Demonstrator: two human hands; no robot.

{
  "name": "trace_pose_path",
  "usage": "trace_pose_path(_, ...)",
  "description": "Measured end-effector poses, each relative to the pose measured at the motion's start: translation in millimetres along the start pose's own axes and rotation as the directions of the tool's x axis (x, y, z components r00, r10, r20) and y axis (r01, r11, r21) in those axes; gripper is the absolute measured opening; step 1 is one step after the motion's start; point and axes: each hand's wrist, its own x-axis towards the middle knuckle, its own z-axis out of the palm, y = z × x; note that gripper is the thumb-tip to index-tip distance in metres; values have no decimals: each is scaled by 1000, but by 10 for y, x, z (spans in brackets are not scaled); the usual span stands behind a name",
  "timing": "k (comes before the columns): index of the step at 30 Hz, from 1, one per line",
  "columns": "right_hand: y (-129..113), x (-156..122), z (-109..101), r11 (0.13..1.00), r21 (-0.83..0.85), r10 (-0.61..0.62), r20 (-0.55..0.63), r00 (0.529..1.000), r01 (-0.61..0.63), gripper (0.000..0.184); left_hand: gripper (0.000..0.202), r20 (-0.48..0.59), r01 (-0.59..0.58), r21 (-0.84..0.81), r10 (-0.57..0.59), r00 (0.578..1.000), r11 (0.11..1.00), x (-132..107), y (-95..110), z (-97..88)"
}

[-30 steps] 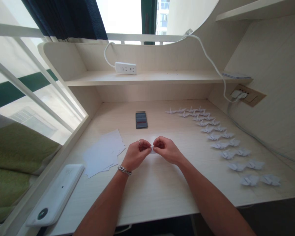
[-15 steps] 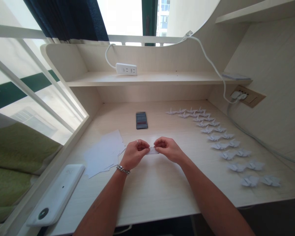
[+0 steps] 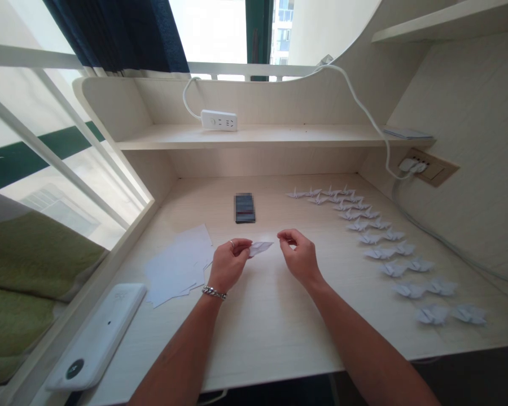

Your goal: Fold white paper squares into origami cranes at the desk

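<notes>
Head view: the right hand (image 3: 300, 256) has drawn away from the folded white paper (image 3: 260, 248), its fingers curled narrowly, though whether they hold anything is hard to tell. The left hand (image 3: 230, 265) alone pinches that paper. Loose paper sheets (image 3: 178, 265) lie just left on the pale wooden desk (image 3: 262, 327), a blurred phone (image 3: 244, 208) beyond, rows of origami cranes (image 3: 376, 242) rightward, and a power strip (image 3: 219, 120) on the shelf (image 3: 279, 137).
</notes>
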Motion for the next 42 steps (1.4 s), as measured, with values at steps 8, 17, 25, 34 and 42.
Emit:
trace_pose_path(8,-13,-117,247,977,163,88,269,959,-135,27,23,-62,-140,142,150,987,980,-81,12,110)
trace_pose_path(17,131,-37,246,869,361,207,357,911,-338,33,27,160,-218,139,195,968,966,-143,107,128)
trace_pose_path(25,102,-26,233,835,345,299,372,879,-430,31,26,-78,-166,270,194,978,948,-83,90,11)
trace_pose_path(34,35,-39,176,848,343,221,463,858,-404,30,23,118,-106,84,96,988,991,-67,49,50)
trace_pose_path(42,21,-36,163,844,362,202,469,860,-396,25,25,177,-50,0,50,983,999,-51,70,8)
